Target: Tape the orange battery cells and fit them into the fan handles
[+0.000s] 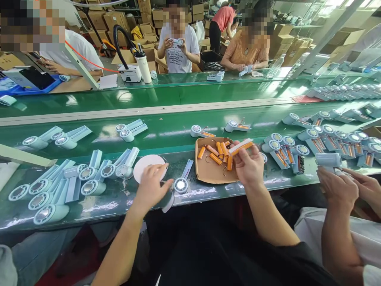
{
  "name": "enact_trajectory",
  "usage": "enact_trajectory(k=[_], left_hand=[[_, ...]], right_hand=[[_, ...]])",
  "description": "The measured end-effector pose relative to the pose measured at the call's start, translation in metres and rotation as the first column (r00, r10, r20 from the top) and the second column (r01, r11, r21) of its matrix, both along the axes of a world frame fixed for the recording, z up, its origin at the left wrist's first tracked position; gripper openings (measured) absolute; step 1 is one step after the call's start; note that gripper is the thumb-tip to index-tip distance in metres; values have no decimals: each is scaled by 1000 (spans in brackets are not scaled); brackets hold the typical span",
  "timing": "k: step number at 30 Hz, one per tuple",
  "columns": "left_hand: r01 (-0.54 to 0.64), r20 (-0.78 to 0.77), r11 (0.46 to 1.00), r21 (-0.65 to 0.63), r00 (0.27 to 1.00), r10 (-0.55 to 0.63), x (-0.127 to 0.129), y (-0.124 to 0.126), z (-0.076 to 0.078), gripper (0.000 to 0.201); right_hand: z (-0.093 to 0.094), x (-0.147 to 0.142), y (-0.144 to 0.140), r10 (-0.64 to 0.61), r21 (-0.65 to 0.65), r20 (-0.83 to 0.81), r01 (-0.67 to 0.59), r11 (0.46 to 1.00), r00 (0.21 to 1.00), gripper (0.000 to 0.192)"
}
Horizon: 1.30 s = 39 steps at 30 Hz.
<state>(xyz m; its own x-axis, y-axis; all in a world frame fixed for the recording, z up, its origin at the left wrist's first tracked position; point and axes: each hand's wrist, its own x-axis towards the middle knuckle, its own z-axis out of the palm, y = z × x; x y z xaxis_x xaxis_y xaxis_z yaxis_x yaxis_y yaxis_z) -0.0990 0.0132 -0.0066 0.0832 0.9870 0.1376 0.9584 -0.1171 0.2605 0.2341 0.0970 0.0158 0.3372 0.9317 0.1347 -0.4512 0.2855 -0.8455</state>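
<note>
My left hand [151,184] rests on a flat white disc [145,163] that looks like a roll of tape, thumb and fingers apart. Below that hand a pale strip [169,203] curves over the table's front edge. Between the thumb and fingers of my right hand [250,167] is an orange battery [242,147] with a white strip along its top. Just left of and under it, a cardboard tray [205,176] holds several loose orange batteries [216,159] with thin wires. One light-blue fan housing [181,185], its handle open, lies between my hands.
Several light-blue fan housings [49,212] cluster at the left. More, with orange batteries in their handles, lie at the right [330,137]. A green conveyor belt [166,119] runs behind. A co-worker's hands [342,186] hold a fan part close on my right; other people sit opposite.
</note>
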Motion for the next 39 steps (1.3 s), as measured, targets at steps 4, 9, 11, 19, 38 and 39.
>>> enact_trajectory(k=[4,9,11,19,38,39], left_hand=[[88,-172,967,-238,976,-131,69,4,11,52],[75,-357,909,-410,904,-236,77,29,27,35],[159,-404,941,-299,872,-276,60,59,36,28],[338,-347,898,-282,837,-424,17,244,31,27],[355,129,888,-292,935,-331,-6,297,-7,24],[347,138,891,-292,937,-320,-4,297,-9,23]], right_hand=[[-15,-18,-23,34,-53,-36,-36,998,999,45],[-15,8,-28,14,-77,7,-13,997,1000,47],[-14,20,-27,4,-70,19,-3,998,1000,47],[19,7,4,125,37,123,-131,991,984,50],[1,-133,167,230,-387,874,-326,862,-429,41],[-1,-134,167,232,-409,852,-318,855,-470,41]])
